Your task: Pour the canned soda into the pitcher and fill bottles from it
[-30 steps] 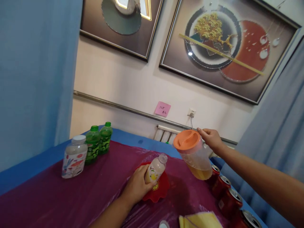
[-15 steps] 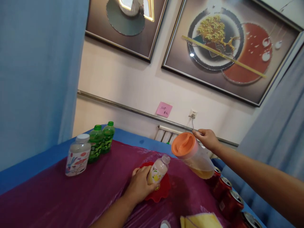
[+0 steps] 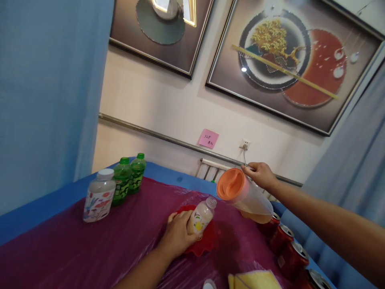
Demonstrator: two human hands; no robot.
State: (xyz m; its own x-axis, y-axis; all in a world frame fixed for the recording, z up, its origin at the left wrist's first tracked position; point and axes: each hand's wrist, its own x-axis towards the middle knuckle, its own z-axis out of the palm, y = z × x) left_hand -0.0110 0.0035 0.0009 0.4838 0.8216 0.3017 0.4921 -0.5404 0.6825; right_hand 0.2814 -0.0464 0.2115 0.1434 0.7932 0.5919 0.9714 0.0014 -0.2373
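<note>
My left hand (image 3: 177, 233) is closed around a small uncapped bottle (image 3: 201, 216) with a yellow fruit label. The bottle leans to the right over a red scalloped dish (image 3: 207, 241). My right hand (image 3: 260, 176) grips a clear pitcher (image 3: 254, 200) at its upper side; the handle is mostly hidden. Tipped to the left, the pitcher has its orange lid (image 3: 231, 184) close to the bottle's mouth but apart from it. Pale yellow liquid lies along the pitcher's lower side. I cannot make out a stream between the two.
Two green bottles (image 3: 120, 182) and a white-capped jar (image 3: 100, 196) stand at the left. Several red cans (image 3: 291, 257) line the right edge. A folded yellow cloth (image 3: 255, 279) and a white cap (image 3: 209, 284) lie in front on the purple plastic sheet (image 3: 129, 237).
The pitcher has tilted further, its base rising and its lid dropping slightly to the left. My right hand has shifted a little left and up. My left hand and the bottle hold nearly still.
</note>
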